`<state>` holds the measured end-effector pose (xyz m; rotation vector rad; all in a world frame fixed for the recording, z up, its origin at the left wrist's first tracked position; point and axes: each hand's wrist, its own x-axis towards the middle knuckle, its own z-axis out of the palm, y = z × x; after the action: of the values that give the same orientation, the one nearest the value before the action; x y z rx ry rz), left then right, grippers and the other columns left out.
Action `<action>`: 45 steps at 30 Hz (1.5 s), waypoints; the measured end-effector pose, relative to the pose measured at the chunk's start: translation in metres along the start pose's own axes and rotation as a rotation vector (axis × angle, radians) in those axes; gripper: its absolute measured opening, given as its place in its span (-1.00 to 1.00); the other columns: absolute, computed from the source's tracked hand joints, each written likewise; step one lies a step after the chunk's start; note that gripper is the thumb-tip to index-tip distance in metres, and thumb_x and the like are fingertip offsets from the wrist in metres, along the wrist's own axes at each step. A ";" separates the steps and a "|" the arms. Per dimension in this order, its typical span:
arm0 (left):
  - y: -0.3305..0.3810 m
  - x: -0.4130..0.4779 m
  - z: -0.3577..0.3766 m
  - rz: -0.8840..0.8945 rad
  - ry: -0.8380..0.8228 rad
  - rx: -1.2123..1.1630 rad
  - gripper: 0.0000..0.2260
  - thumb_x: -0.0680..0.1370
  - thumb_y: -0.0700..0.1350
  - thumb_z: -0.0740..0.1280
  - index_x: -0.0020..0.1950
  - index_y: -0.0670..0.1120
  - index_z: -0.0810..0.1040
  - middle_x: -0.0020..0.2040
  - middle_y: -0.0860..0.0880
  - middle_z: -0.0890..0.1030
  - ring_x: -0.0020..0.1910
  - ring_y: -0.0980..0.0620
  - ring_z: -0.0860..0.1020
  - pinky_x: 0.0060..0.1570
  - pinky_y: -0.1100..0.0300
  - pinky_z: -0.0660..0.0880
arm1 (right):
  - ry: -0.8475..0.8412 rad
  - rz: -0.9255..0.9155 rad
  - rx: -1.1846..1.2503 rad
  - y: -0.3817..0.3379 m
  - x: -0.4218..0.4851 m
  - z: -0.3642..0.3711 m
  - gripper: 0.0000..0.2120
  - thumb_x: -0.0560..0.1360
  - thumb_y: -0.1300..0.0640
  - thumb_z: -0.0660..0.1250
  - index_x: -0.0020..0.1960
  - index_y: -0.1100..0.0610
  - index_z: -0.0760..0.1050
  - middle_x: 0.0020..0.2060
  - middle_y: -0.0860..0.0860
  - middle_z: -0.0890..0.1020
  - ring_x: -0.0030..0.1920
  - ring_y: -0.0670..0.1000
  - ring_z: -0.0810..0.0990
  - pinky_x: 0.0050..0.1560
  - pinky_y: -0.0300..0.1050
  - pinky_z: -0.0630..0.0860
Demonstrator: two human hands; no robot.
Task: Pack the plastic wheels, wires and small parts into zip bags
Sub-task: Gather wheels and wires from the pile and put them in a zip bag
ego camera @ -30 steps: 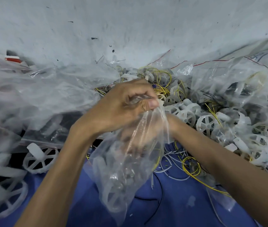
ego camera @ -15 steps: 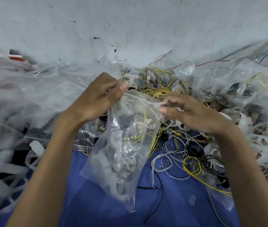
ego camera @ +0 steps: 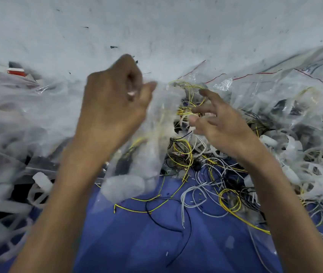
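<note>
My left hand [ego camera: 115, 107] pinches the top of a clear zip bag [ego camera: 137, 154] that hangs blurred below it, filled with white plastic wheels and yellow wire. My right hand [ego camera: 221, 125] hovers just right of the bag with fingers spread and relaxed, holding nothing. Under and beyond it lies a tangle of yellow, white and black wires [ego camera: 206, 184] on the blue cloth [ego camera: 146, 237]. Loose white plastic wheels [ego camera: 318, 164] are heaped at the right.
Filled clear bags [ego camera: 18, 119] pile up at the left, with more wheels [ego camera: 3, 217] near the lower left. Red-striped zip bags [ego camera: 275, 85] lie at the back right. A grey-white wall [ego camera: 156, 26] stands right behind the pile.
My left hand has lifted the bag up and away. My right hand has let go of the bag's top and opened its fingers.
</note>
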<state>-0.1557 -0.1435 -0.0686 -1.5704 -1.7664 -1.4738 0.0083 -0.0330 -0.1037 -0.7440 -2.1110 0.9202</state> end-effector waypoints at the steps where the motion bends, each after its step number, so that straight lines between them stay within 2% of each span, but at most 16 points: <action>1: 0.012 -0.005 0.007 0.015 -0.013 0.019 -0.80 0.46 0.00 0.34 -0.26 0.00 0.36 -0.47 0.10 0.42 -0.43 0.21 0.43 -0.38 0.33 0.33 | -0.134 0.007 0.061 -0.005 -0.003 0.000 -0.40 0.45 0.03 0.39 0.42 0.00 0.23 0.18 -0.01 0.54 0.02 0.04 0.64 0.02 0.02 0.59; 3: 0.029 -0.014 0.023 -0.042 -0.113 -0.078 -0.78 0.49 -0.04 0.35 -0.26 -0.02 0.35 -0.41 0.02 0.48 -0.40 0.07 0.49 -0.30 0.12 0.41 | -0.464 -0.044 0.316 -0.014 -0.011 0.003 -0.43 0.41 0.03 0.43 0.36 -0.04 0.30 0.19 -0.10 0.53 0.12 -0.02 0.60 -0.02 -0.08 0.59; 5: 0.032 -0.017 0.031 -0.107 -0.273 -0.228 -0.79 0.53 -0.09 0.34 -0.24 -0.03 0.35 -0.37 -0.02 0.53 -0.35 -0.02 0.56 -0.29 0.09 0.46 | -0.535 -0.132 0.359 -0.015 -0.015 0.011 -0.63 0.38 0.11 0.44 0.15 -0.06 0.44 -0.01 -0.21 0.59 0.05 -0.19 0.58 -0.04 -0.29 0.53; 9: 0.007 -0.014 0.029 -0.243 -0.571 -0.529 -0.94 0.54 -0.06 0.30 -0.05 -0.02 0.46 -0.26 0.08 0.65 -0.27 0.17 0.61 -0.28 0.30 0.51 | -0.242 0.002 0.456 0.001 -0.005 0.021 -0.86 0.49 0.29 0.32 0.02 0.14 0.53 -0.19 -0.02 0.67 -0.14 -0.03 0.65 -0.16 -0.21 0.54; 12: -0.025 -0.007 0.026 -0.201 -0.356 -0.357 -0.84 0.49 0.04 0.37 -0.01 0.05 0.46 -0.06 0.20 0.57 -0.08 0.34 0.54 -0.18 0.46 0.44 | -0.116 0.010 0.299 0.008 -0.002 0.022 -0.89 0.54 0.16 0.28 -0.01 0.02 0.56 -0.21 -0.04 0.69 -0.25 0.13 0.60 -0.21 -0.11 0.45; 14: -0.045 -0.004 0.021 -0.170 -0.336 -0.199 -0.72 0.45 0.19 0.35 0.07 0.09 0.45 0.09 0.16 0.47 0.09 0.26 0.46 0.00 0.38 0.37 | -0.032 -0.026 0.224 0.008 -0.001 0.019 -0.83 0.53 0.07 0.28 0.11 0.00 0.54 -0.11 -0.11 0.67 -0.16 0.08 0.62 -0.12 -0.02 0.48; 17: -0.069 -0.004 0.012 -0.297 -0.653 -0.251 -0.68 0.40 0.29 0.31 0.03 0.13 0.53 0.10 0.17 0.55 0.10 0.22 0.50 0.08 0.18 0.40 | 0.055 -0.067 0.141 0.007 -0.001 0.015 -0.72 0.54 0.01 0.26 0.23 0.04 0.46 -0.29 -0.08 0.63 -0.09 0.26 0.61 0.01 0.18 0.55; 19: -0.077 -0.007 0.011 -0.287 -0.728 -0.292 -0.78 0.40 0.17 0.30 -0.05 0.09 0.56 -0.05 0.19 0.62 0.00 0.21 0.57 0.09 0.08 0.45 | 0.087 -0.097 0.080 0.006 -0.001 0.012 -0.75 0.54 0.01 0.25 0.17 0.08 0.49 -0.32 -0.04 0.60 -0.15 0.14 0.64 0.02 0.02 0.56; 21: -0.076 -0.006 0.009 -0.234 -0.647 -0.354 -0.85 0.42 0.03 0.34 -0.13 -0.02 0.53 -0.21 0.15 0.63 -0.18 0.17 0.58 0.01 0.07 0.49 | 0.110 -0.138 0.051 0.002 -0.002 0.009 -0.80 0.54 0.05 0.26 0.06 0.14 0.53 -0.30 -0.10 0.60 -0.21 -0.13 0.63 -0.03 -0.22 0.56; 25: -0.065 0.007 -0.010 -0.013 -0.340 -0.591 -0.86 0.47 -0.15 0.39 -0.19 0.08 0.50 -0.30 0.13 0.55 -0.32 0.19 0.49 -0.23 0.35 0.45 | 0.194 -0.235 0.336 -0.006 -0.001 0.000 -0.94 0.49 0.16 0.35 -0.14 0.08 0.57 -0.32 -0.11 0.64 -0.29 -0.10 0.64 -0.20 -0.06 0.62; 28: -0.058 0.009 -0.007 0.032 -0.204 -0.665 -0.87 0.52 -0.13 0.35 -0.15 0.08 0.46 -0.31 0.13 0.53 -0.33 0.18 0.47 -0.27 0.35 0.43 | 0.194 -0.168 0.338 0.001 0.001 -0.007 -0.92 0.47 0.14 0.36 -0.19 0.08 0.59 -0.28 -0.12 0.66 -0.22 -0.22 0.63 -0.17 -0.22 0.60; 32: -0.067 -0.003 0.011 -0.293 -0.491 -0.529 -0.75 0.47 0.23 0.27 -0.11 0.06 0.54 -0.15 0.11 0.62 -0.06 0.12 0.56 0.03 0.12 0.47 | 0.234 -0.090 0.234 0.015 0.003 -0.003 -0.87 0.48 0.13 0.34 -0.25 0.03 0.56 -0.21 -0.15 0.64 -0.14 -0.36 0.59 -0.17 -0.52 0.44; 35: -0.072 -0.006 0.010 -0.320 -0.594 -0.561 -0.66 0.47 0.22 0.32 -0.04 -0.04 0.61 -0.05 -0.02 0.67 0.02 0.07 0.62 0.02 0.22 0.53 | 0.277 -0.075 0.186 0.023 0.007 -0.004 -0.70 0.51 0.10 0.30 -0.23 0.33 0.56 -0.31 -0.09 0.59 -0.21 -0.49 0.52 -0.24 -0.57 0.40; 37: -0.068 -0.006 0.014 -0.267 -0.524 -0.521 -0.69 0.42 0.10 0.36 -0.11 -0.14 0.60 -0.19 0.04 0.68 -0.15 0.18 0.63 -0.13 0.38 0.51 | 0.252 -0.076 0.150 0.027 0.007 -0.009 -0.58 0.51 0.05 0.28 -0.23 0.45 0.48 -0.38 0.03 0.57 -0.27 -0.42 0.54 -0.24 -0.47 0.45; 40: -0.061 -0.006 0.024 -0.254 -0.384 -0.465 -0.75 0.43 0.00 0.36 -0.24 -0.20 0.55 -0.37 0.10 0.62 -0.37 0.26 0.53 -0.29 0.42 0.47 | 0.139 -0.031 0.184 0.032 0.005 -0.021 -0.76 0.42 -0.01 0.33 -0.11 0.19 0.54 -0.24 -0.05 0.66 -0.25 -0.22 0.63 -0.29 -0.37 0.49; 45: -0.056 -0.008 0.031 -0.225 -0.307 -0.475 -0.78 0.47 -0.09 0.36 -0.16 -0.26 0.54 -0.35 0.07 0.59 -0.35 0.24 0.53 -0.23 0.37 0.45 | 0.193 -0.063 0.270 0.036 0.001 -0.034 -0.89 0.42 0.13 0.38 -0.15 0.18 0.56 -0.27 -0.04 0.67 -0.22 -0.13 0.64 -0.22 -0.32 0.55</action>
<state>-0.1911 -0.1124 -0.1120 -1.9672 -1.9041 -1.9602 0.0427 0.0015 -0.1150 -0.5983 -1.7889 1.0303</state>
